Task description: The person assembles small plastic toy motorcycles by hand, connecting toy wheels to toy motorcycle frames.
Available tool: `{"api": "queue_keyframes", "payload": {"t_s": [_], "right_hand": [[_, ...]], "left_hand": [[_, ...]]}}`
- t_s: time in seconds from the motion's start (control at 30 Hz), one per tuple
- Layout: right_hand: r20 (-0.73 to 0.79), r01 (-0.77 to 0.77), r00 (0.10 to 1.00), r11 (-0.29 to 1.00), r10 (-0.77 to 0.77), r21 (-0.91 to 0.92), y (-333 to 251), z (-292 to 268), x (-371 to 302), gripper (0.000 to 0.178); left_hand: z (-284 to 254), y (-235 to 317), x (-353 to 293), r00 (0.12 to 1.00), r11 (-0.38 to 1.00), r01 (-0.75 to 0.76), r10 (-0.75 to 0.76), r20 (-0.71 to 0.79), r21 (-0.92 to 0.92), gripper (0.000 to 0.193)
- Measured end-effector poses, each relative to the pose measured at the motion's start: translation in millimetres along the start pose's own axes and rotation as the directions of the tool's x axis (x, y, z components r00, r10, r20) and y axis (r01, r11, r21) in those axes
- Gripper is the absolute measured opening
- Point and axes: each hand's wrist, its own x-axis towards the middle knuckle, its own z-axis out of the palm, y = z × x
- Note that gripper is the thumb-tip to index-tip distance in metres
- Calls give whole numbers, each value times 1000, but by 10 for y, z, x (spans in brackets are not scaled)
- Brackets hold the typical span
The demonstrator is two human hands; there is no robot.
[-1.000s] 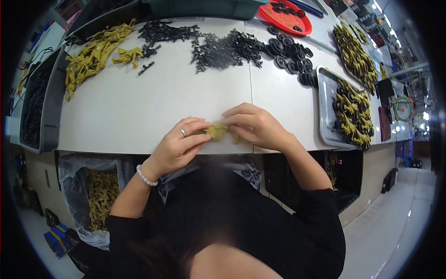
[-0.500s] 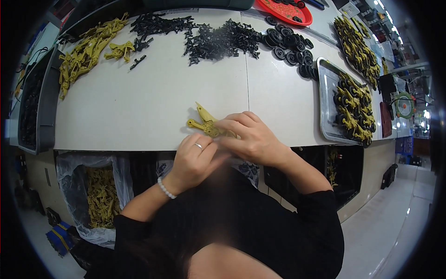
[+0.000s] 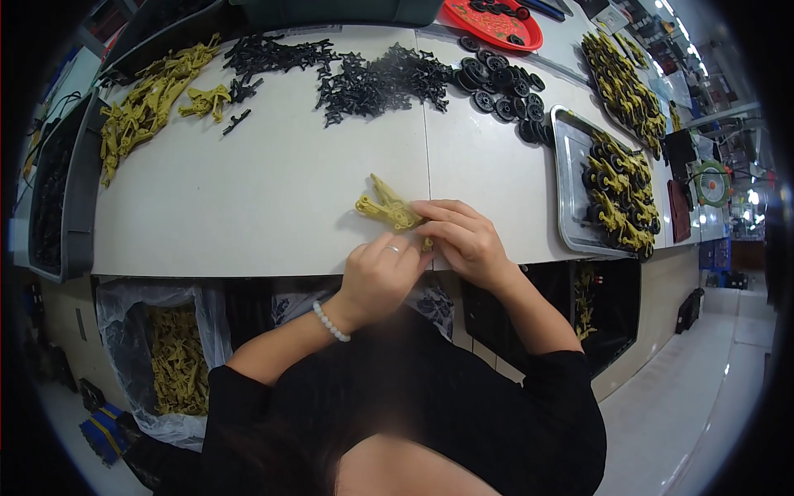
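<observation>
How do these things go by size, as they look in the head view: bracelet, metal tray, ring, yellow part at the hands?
From largest to smallest:
1. metal tray
2. yellow part, partly covered by the right hand
3. bracelet
4. ring

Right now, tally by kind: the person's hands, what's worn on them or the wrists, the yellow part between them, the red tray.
Hands: 2, left hand and right hand
Ring: 1
Bracelet: 1
Yellow part: 1, partly covered by fingers
Red tray: 1
Total: 6
</observation>
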Motion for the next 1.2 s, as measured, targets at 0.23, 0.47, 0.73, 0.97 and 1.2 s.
{"api": "queue_keyframes", "payload": {"t_s": [0.23,0.47,0.73,0.97,1.2], "right_hand": [[-77,55,995,994,-63,-92,11,22,-95,22],[-440,-273,806,908,395,317,71,-346,-13,16],[-185,-750,658,658,730,-69,496,-539,-29,26],[-143,-285,957,917,254,-280,209,-325,733,17],[-45,-43,998,981,35,-189,-98,29,1203,13]], "left_hand": [[8,58,-23,999,998,-37,36,18,59,15],[157,78,-53,1000,998,-11,10,14,62,21],[-643,-547,347,982,989,62,-35,-187,136,22],[-1377,-2029,450,685,524,691,-696,-218,498,35],[-1439,-2272,232,727,675,686,-633,-266,272,19]]}}
